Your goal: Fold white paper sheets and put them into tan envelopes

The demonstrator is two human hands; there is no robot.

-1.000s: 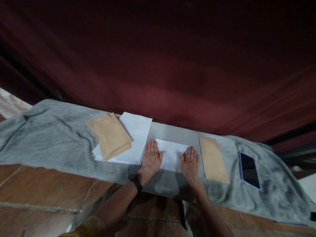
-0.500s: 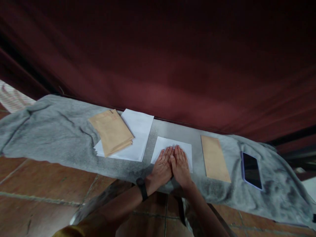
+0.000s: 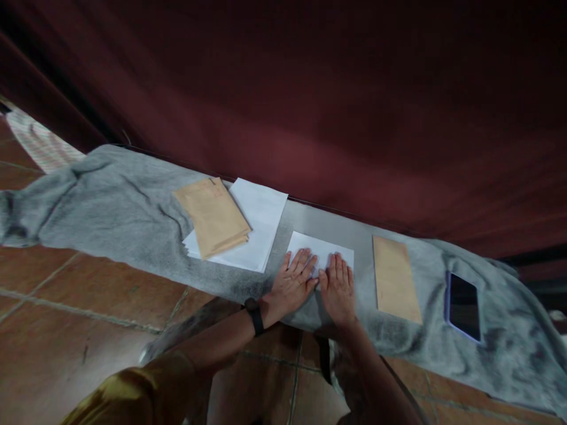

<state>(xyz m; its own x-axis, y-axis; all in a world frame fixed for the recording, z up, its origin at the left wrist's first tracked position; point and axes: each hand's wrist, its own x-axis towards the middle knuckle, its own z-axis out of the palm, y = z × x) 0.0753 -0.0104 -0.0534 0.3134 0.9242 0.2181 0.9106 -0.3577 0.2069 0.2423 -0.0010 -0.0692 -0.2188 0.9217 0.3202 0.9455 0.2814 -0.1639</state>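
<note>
A white sheet of paper [image 3: 323,243], apparently folded, lies on the grey cloth in front of me. Flat on its left part rests my left hand [image 3: 292,280], palm down with fingers spread; a dark watch is on that wrist. My right hand [image 3: 339,289] presses flat on the right part, fingers stretched out and close together. A gap with paper showing separates the two hands. The near edge of the paper is partly hidden under them. Neither hand grips anything.
Left of the paper, several brown envelopes [image 3: 217,215] lie on a stack of white sheets [image 3: 261,203]. To the right are a single brown envelope [image 3: 396,280] and a phone [image 3: 463,307] on the grey cloth [image 3: 124,218]. A dark red curtain [image 3: 283,141] hangs behind.
My hands were side by side at the middle of the paper; they have slid apart, left hand leftward and right hand rightward. The camera view has shifted slightly.
</note>
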